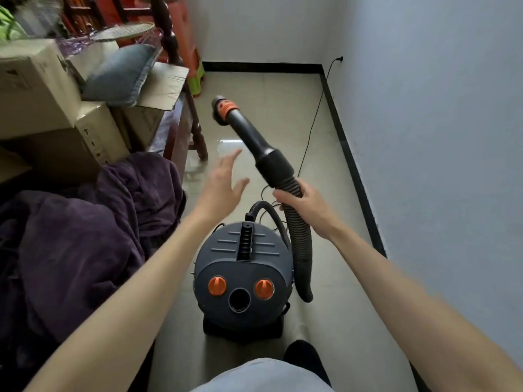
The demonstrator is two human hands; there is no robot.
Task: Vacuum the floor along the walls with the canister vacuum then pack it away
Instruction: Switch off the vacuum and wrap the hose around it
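Gripping the black ribbed plastic hose just below its rigid black nozzle tube with the orange collar, the right hand lifts the nozzle into the air, clear of the floor. The left hand reaches forward with fingers spread, holding nothing. The round grey canister vacuum with two orange knobs stands on the pale tiled floor between the arms. Its thin black power cord runs to a wall socket, so packing away looks undone; how much skirting has been vacuumed I cannot tell. A black baseboard edges the white wall; cardboard boxes and a purple blanket crowd the left.
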